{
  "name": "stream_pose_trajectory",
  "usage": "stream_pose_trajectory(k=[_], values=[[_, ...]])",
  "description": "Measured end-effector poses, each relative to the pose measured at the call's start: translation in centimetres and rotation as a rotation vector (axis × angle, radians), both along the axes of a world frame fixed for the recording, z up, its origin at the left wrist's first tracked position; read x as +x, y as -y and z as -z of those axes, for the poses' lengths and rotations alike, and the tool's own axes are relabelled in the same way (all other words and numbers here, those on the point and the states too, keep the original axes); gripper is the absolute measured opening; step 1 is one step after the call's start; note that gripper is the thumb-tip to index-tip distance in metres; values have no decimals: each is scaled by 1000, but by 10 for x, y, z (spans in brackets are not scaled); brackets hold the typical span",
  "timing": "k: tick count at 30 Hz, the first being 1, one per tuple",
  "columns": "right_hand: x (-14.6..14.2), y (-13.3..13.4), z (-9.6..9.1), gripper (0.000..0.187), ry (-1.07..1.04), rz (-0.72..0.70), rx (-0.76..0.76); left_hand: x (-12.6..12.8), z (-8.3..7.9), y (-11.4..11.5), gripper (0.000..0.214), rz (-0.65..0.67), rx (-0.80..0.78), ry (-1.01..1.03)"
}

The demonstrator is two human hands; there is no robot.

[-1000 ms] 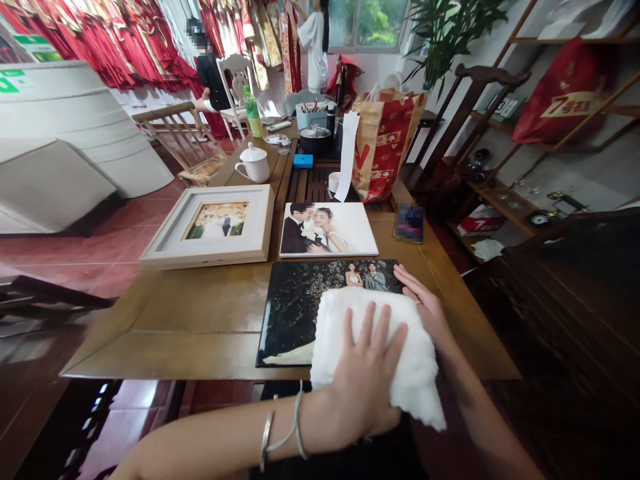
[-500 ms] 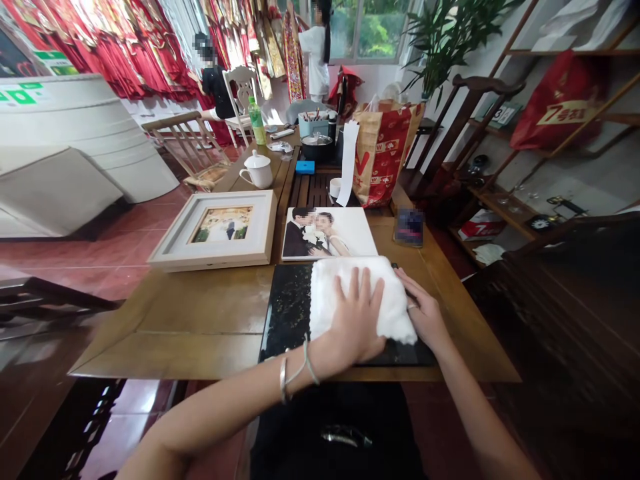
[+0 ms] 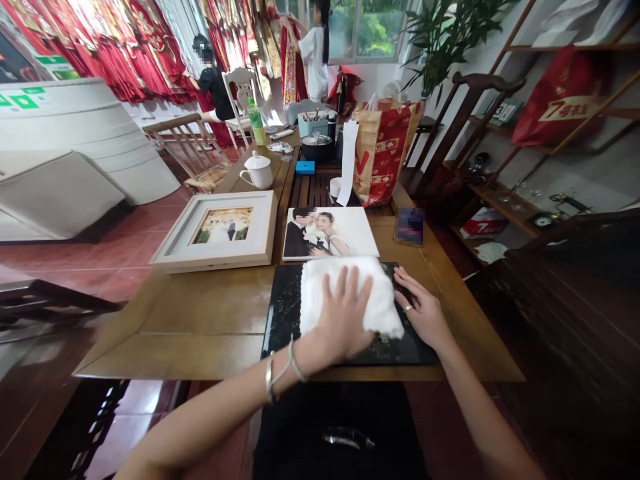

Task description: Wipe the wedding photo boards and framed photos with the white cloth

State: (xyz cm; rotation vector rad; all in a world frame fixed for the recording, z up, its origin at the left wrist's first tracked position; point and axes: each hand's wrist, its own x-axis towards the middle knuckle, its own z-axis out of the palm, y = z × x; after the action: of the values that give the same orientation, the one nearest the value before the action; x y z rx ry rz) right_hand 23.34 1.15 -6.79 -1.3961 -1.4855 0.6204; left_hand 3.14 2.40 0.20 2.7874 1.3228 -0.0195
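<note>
Shifted a little leftward since half a second ago: white cloth (image 3: 320, 283) and the left hand (image 3: 343, 320) on top of it. A second ago, down at the near edge of the dark photo panel (image 3: 285, 313) and overhanging the bench (image 3: 200, 320); now up over the panel's far half.

1. Left hand: palm down on the cloth, fingers (image 3: 327, 290) straight and slightly spread, pressing flat, closed round nothing. Two thin bracelets (image 3: 280, 370) at the wrist.
2. Right hand (image 3: 425, 310): flat on the panel's right edge, just beside the cloth and clear of it, fingers extended and loosely apart, holding nothing. Ring (image 3: 407, 308) on one finger.
3. White cloth: thick, fluffy, folded, lying on the dark photo panel and hiding most of its upper middle.
4. Dark photo panel: glossy, flat on the bench at its near edge, directly in front of the person.
5. White wedding photo panel (image 3: 350, 230): flat, just beyond the dark panel, edges nearly touching.
6. Framed photo (image 3: 220, 230): pale wide frame, lying face up, left of the white panel.
7. Small upright card (image 3: 409, 225): right of the white panel, face blurred.
8. Slatted tea tray (image 3: 313, 190), lidded white mug (image 3: 257, 170), blue box (image 3: 304, 167): mid-bench.
9. Red-and-tan shopping bag (image 3: 383, 153): standing right of the tray.
10. Green bottle (image 3: 256, 121): far end.
</note>
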Motion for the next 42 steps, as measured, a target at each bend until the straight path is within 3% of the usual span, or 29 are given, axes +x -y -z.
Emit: stream_pose_trajectory(k=[3, 6, 9, 14, 16, 18, 21, 27, 29, 31, 34, 39, 42], values=[[1, 0, 2, 43, -1, 8, -2, 9, -4, -39, 82, -81, 22, -1], [1, 1, 4, 43, 17, 13, -13, 7, -3, -44, 84, -74, 31, -4], [1, 1, 4, 43, 31, 13, -17, -4, 2, -13, 96, -10, 32, -17], [0, 3, 0, 42, 71, 9, 2, -37, 5, 64, 117, 175, -19, -14], [-1, 3, -2, 42, 89, 17, 4, -49, 3, 81, 117, 229, -85, -19], [-1, 4, -3, 42, 96, 23, 2, -55, 0, 84, 114, 241, -133, -25], [-1, 4, -3, 42, 88, 19, 0, -51, -5, 60, 109, 199, -137, -19], [0, 4, -2, 44, 49, 16, -20, -14, -7, -27, 87, 20, -26, -20], [0, 4, -2, 44, 39, 16, -27, -6, -6, -43, 85, -26, 3, -21], [0, 3, -2, 44, 35, 16, -29, -5, -4, -43, 91, -34, 17, -20], [0, 4, -1, 43, 41, 16, -29, -15, -1, -18, 101, 13, 7, -30], [1, 6, -1, 42, 83, 17, -17, -47, 5, 59, 120, 110, -48, -15], [1, 6, -2, 42, 105, 22, -13, -60, 6, 90, 121, 161, -85, 11]])
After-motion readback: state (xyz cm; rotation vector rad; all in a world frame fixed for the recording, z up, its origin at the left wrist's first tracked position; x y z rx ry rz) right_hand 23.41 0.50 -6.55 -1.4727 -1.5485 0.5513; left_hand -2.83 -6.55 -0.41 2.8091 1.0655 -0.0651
